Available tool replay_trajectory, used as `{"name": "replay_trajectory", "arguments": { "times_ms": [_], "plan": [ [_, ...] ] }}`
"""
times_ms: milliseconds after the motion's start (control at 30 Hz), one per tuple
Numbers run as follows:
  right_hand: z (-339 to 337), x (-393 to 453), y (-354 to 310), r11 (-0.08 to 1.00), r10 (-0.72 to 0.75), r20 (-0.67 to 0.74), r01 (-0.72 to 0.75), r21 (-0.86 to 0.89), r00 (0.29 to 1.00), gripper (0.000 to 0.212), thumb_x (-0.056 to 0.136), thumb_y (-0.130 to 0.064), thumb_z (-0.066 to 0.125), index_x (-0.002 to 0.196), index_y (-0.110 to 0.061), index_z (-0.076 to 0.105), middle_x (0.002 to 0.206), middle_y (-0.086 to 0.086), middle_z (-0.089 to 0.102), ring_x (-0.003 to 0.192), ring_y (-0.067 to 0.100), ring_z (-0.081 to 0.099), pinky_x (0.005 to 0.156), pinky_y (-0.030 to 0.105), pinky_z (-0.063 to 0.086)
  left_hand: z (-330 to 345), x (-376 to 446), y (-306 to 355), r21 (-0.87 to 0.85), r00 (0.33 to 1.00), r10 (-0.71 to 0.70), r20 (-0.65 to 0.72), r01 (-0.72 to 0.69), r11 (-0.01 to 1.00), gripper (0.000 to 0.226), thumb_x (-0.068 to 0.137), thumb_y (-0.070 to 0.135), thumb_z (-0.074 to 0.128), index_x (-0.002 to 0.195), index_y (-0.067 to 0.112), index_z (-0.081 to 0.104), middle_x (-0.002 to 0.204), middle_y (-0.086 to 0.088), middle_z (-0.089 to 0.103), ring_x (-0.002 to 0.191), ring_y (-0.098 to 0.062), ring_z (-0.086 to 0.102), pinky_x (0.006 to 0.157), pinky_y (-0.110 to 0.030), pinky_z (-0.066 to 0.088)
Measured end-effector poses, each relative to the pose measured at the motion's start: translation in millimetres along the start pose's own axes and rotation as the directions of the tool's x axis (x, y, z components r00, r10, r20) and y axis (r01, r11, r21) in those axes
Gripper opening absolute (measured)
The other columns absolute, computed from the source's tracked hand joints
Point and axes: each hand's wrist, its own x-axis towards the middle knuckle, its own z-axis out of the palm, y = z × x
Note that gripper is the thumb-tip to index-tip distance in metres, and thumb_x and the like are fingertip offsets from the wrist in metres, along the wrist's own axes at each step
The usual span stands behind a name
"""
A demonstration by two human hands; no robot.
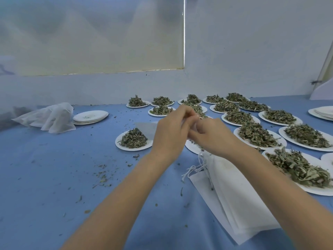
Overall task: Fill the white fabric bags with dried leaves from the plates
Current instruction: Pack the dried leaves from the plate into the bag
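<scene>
While a heap of limp filled white fabric bags (52, 117) at ten o'clock and stacked bare white paper plates (91, 116) mark finished work, your left hand (173, 130) and right hand (210, 136) pinch a thin white bag (146, 129), with crisp dried leaves (257, 135) waiting at two o'clock and flat drawstring bags (232, 192) at five.

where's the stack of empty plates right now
In the head view the stack of empty plates sits at the far left of the blue table, right beside the crumpled white bags and left of the leaf-filled plates.
</scene>
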Motion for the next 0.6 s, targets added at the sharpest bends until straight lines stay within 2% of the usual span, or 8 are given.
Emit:
{"name": "replay_trajectory", "arguments": {
  "times_ms": [133,200,300,333,400,433,500,600],
  "plan": [
    [9.1,10.0,-1.8,0.996,-0.033,-0.056,0.038,0.085,0.998,0.048,0.094,-0.023,0.052,0.050,-0.022,0.032,0.046,-0.002,0.036,0.044,0.007,0.039,0.050,0.014,0.033,-12.1,6.7,-11.9,0.179,0.989,0.149,-0.010,-0.144,0.973,0.011,0.091,0.014,0.056,0.093,0.008,0.064,0.091,-0.003,0.066,0.089,-0.020,0.059,0.077,-0.026,0.042],
    [16.4,14.5,0.1,0.981,-0.037,-0.105,0.056,0.184,0.994,0.048,0.093,-0.019,0.054,0.051,-0.025,0.033,0.042,-0.006,0.032,0.044,0.003,0.040,0.048,0.015,0.032,-16.7,10.6,-18.0,0.326,0.959,0.281,-0.039,-0.254,0.911,0.013,0.089,0.010,0.057,0.088,0.002,0.066,0.086,-0.008,0.065,0.084,-0.026,0.059,0.075,-0.026,0.042],
    [26.2,19.4,-0.2,0.947,-0.015,-0.064,0.035,0.321,0.998,0.038,0.095,-0.017,0.050,0.057,-0.014,0.044,0.043,-0.007,0.037,0.045,0.007,0.033,0.047,0.019,0.024,-18.2,13.8,-25.7,0.477,0.885,0.463,-0.045,-0.388,0.789,0.015,0.087,0.004,0.055,0.080,-0.002,0.067,0.078,-0.011,0.064,0.075,-0.029,0.059,0.069,-0.030,0.043],
    [28.1,20.9,-0.1,0.930,-0.012,-0.047,0.028,0.368,0.999,0.034,0.095,-0.016,0.049,0.061,-0.008,0.050,0.047,-0.003,0.040,0.049,0.007,0.031,0.051,0.023,0.026,-18.9,14.5,-27.5,0.499,0.868,0.495,-0.039,-0.412,0.762,0.013,0.086,0.001,0.056,0.080,-0.002,0.067,0.077,-0.012,0.064,0.074,-0.029,0.059,0.067,-0.032,0.045],
    [30.0,22.6,0.0,0.904,-0.003,-0.031,0.016,0.427,1.000,0.026,0.094,-0.014,0.049,0.074,-0.002,0.059,0.065,0.023,0.053,0.059,0.022,0.041,0.057,0.031,0.033,-21.9,16.5,-31.5,0.504,0.855,0.518,-0.031,-0.434,0.747,0.008,0.081,-0.005,0.060,0.080,-0.003,0.068,0.077,-0.013,0.064,0.072,-0.029,0.060,0.062,-0.035,0.048],
    [30.0,22.1,-1.3,0.887,-0.006,-0.013,0.011,0.461,1.000,0.020,0.094,-0.012,0.049,0.082,-0.004,0.063,0.074,0.024,0.061,0.063,0.026,0.051,0.061,0.033,0.041,-23.5,17.7,-33.1,0.496,0.855,0.518,-0.026,-0.439,0.749,0.008,0.079,-0.006,0.061,0.081,-0.003,0.069,0.076,-0.013,0.064,0.072,-0.029,0.060,0.061,-0.035,0.048],
    [30.6,20.0,-3.8,0.790,-0.030,0.073,-0.021,0.612,0.997,0.016,0.094,-0.010,0.049,0.099,-0.011,0.065,0.090,0.009,0.072,0.086,0.019,0.068,0.084,0.036,0.051,-27.4,19.7,-36.4,0.499,0.853,0.522,-0.003,-0.451,0.740,0.011,0.077,-0.007,0.063,0.083,-0.002,0.070,0.077,-0.013,0.064,0.073,-0.028,0.060,0.062,-0.035,0.047],
    [33.1,20.0,-4.7,0.546,-0.029,0.143,-0.104,0.831,0.989,0.023,0.097,-0.009,0.045,0.110,-0.014,0.063,0.110,0.006,0.070,0.108,0.018,0.064,0.097,0.042,0.049,-34.4,18.4,-39.3,0.515,0.879,0.470,0.081,-0.440,0.736,0.024,0.080,-0.005,0.055,0.097,0.000,0.070,0.089,-0.013,0.067,0.082,-0.028,0.062,0.072,-0.031,0.046]
  ]
}}
